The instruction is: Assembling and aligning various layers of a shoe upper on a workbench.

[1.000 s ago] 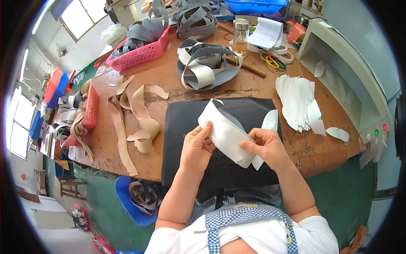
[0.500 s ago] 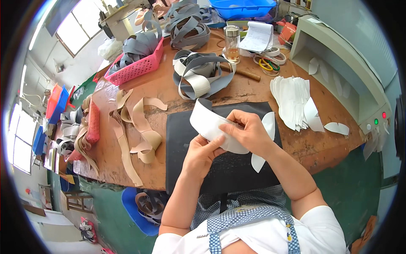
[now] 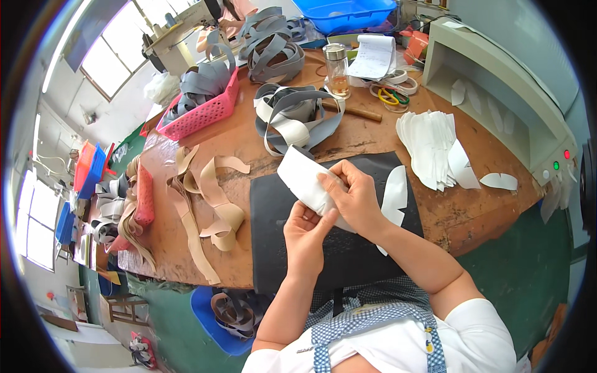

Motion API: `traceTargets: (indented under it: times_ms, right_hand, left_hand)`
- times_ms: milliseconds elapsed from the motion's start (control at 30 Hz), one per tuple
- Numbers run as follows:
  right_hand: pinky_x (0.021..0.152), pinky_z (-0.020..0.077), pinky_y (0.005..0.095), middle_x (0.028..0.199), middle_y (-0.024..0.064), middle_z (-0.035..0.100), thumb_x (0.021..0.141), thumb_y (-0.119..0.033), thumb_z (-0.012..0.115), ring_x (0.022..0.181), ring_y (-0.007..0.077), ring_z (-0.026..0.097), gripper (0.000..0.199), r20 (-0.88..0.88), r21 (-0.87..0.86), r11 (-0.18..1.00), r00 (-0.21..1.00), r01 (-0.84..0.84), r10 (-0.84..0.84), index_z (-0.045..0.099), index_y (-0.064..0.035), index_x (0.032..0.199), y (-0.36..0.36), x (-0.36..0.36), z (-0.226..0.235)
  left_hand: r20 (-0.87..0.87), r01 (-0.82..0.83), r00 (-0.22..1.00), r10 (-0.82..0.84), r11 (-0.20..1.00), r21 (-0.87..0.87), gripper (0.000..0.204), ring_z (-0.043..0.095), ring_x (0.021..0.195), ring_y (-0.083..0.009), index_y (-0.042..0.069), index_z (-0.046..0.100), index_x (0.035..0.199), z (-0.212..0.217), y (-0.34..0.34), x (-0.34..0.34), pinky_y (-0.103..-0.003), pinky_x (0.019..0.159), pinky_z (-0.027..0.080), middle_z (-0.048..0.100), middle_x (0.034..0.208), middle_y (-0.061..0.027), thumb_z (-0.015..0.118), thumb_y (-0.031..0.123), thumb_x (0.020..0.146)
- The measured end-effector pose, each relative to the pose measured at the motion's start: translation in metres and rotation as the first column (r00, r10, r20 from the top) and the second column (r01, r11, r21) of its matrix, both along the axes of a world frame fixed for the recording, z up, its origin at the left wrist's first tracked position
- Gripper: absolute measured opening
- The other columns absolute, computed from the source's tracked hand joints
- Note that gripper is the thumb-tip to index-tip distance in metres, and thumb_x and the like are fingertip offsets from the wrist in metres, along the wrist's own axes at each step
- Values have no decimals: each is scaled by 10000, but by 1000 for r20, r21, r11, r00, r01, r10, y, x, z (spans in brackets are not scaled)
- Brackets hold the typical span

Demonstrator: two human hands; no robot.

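Brown table (image 3: 146, 239); white strip (image 3: 303, 177) slants lengthwise far-left.

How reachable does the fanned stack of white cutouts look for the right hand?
Probably yes: only a notched white cutout lies flat between the right hand and the fanned stack, though that hand now grips a curved white piece.
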State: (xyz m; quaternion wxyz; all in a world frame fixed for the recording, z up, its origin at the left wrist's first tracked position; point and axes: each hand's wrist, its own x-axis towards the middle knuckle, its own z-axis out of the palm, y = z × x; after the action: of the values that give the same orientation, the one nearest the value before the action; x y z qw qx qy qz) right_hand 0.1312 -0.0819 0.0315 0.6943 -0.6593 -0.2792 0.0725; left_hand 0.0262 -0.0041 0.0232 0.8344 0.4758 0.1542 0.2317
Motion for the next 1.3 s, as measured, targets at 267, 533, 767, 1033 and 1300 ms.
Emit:
traceTargets:
  times_ms: [267, 533, 767, 1033, 1300]
  right_hand:
    - [595, 439, 196, 763, 7, 663, 985, -209, 680, 666, 6, 544, 204, -416, 247, 966, 892, -76, 176, 613, -35, 904, -5, 8, -5]
    - [655, 469, 223, 839, -5, 646, 987, -227, 674, 738, 34, 565, 216, -397, 143, 943, 855, -300, 332, 627, -17, 980, -7, 6, 0]
    - [756, 490, 244, 932, 22, 685, 988, -188, 659, 854, 58, 603, 233, -332, 46, 782, 729, -621, 598, 654, 24, 1084, -32, 2, -30]
    - [739, 506, 238, 902, 0, 670, 977, -175, 677, 823, 48, 620, 190, -383, -20, 875, 812, -484, 440, 651, 6, 1032, -38, -7, -16]
    - [734, 505, 239, 889, -7, 668, 930, -152, 733, 821, 50, 616, 166, -196, -107, 935, 929, -339, 315, 648, -18, 980, -37, -7, -14]
  left_hand:
    - [18, -7, 1000, 7, 1000, -24, 298, 653, 945, -127, -63, 609, 1203, -9, 13, -8, -269, 872, 521, 690, 1077, -94, 694, 32, 933]
    - [45, 7, 999, -2, 992, -128, 170, 675, 912, -126, -13, 642, 1086, -8, 27, -2, -273, 811, 541, 703, 1039, -71, 671, 110, 973]
    - [41, -18, 999, 31, 962, -271, 275, 682, 1005, -182, -1, 597, 1228, -20, 49, -3, -312, 894, 544, 692, 1130, -82, 623, 156, 1003]
    - [17, 54, 998, -53, 991, -120, 322, 679, 1019, -184, -32, 566, 1262, -9, 34, -12, -333, 915, 539, 687, 1148, -109, 622, 152, 1003]
    - [14, 60, 998, -59, 989, -135, 322, 667, 1048, -181, -49, 570, 1257, -15, 25, -13, -330, 938, 524, 685, 1150, -119, 648, 87, 976]
